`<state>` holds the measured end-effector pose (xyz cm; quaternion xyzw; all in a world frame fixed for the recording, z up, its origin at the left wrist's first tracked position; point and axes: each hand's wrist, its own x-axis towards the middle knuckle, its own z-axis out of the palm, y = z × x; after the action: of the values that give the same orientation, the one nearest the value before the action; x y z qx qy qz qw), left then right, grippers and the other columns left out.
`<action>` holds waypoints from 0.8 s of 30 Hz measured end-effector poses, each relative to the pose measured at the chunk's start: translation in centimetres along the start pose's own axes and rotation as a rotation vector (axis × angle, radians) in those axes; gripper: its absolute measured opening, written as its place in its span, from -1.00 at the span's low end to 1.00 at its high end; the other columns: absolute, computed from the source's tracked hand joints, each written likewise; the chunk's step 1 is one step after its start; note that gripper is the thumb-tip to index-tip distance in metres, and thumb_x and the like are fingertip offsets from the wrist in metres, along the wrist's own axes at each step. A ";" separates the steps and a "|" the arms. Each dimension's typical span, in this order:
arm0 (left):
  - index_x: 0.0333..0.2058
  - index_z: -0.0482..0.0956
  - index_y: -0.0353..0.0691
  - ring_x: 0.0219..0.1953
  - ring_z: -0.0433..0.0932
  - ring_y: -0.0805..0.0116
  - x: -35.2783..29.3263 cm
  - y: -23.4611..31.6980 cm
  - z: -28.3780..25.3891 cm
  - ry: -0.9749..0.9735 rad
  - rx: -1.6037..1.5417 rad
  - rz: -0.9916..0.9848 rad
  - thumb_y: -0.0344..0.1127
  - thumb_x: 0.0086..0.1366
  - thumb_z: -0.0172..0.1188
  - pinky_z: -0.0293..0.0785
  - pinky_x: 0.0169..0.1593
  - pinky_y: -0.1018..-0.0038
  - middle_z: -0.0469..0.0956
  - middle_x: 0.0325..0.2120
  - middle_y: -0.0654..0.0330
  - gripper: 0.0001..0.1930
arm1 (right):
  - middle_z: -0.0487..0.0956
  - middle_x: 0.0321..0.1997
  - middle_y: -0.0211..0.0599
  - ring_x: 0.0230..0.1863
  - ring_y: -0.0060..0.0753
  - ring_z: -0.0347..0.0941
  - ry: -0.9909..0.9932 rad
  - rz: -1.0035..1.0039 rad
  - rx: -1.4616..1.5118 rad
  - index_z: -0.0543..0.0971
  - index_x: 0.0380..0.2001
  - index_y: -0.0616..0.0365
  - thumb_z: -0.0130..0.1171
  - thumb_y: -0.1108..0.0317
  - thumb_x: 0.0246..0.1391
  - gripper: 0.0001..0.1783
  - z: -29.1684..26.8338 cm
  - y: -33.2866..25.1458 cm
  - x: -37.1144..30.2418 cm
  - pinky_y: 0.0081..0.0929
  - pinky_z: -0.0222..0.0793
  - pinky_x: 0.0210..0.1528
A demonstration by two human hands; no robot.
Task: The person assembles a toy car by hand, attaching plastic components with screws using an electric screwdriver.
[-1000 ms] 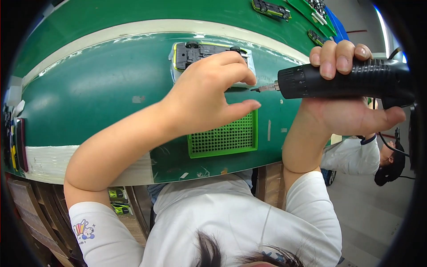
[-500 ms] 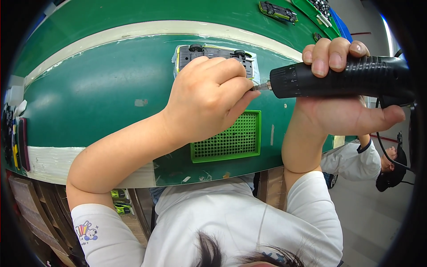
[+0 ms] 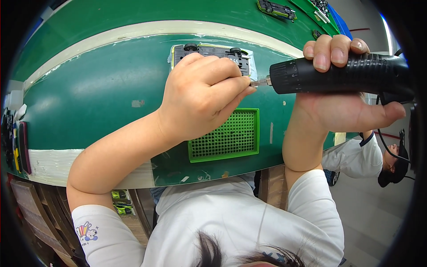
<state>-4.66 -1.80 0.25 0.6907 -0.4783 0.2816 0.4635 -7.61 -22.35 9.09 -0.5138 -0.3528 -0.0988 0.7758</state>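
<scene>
My right hand wraps round a black electric screwdriver, held level with its bit facing left. At the bit's tip my left hand is closed in a pinch. Whatever sits between those fingertips is too small and covered to make out. Behind the left hand an upside-down toy car lies on a pale wrapping, its black underside and wheels up; my fingers hide part of it. Close below the left hand stands a green tray with rows of small holes, dark in many places.
Another upturned toy car lies at the far right, beside a green bin of small parts. Pens and a dark case lie at the left edge. A co-worker in a white shirt is at the right.
My left hand has shifted slightly left, and a little more of the bit shows. The upturned car also appears a bit further left. The screwdriver has hardly moved.
</scene>
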 end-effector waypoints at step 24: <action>-0.39 0.66 -0.25 -0.52 0.50 0.38 0.3 -1.1 -0.5 0.047 0.085 0.113 -0.48 -0.03 0.41 0.28 -0.44 0.48 0.60 -0.42 0.22 -0.82 | 0.43 -0.39 -0.32 -0.38 -0.36 0.38 0.382 -0.073 0.374 0.48 -0.24 0.15 0.06 -0.65 -0.30 -0.02 2.5 1.4 0.4 -0.31 0.29 -0.12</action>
<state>-3.54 -1.36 0.33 0.6749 -0.4930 0.3434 0.4285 -7.77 -19.48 8.90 -0.3207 -0.2302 -0.1551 0.9056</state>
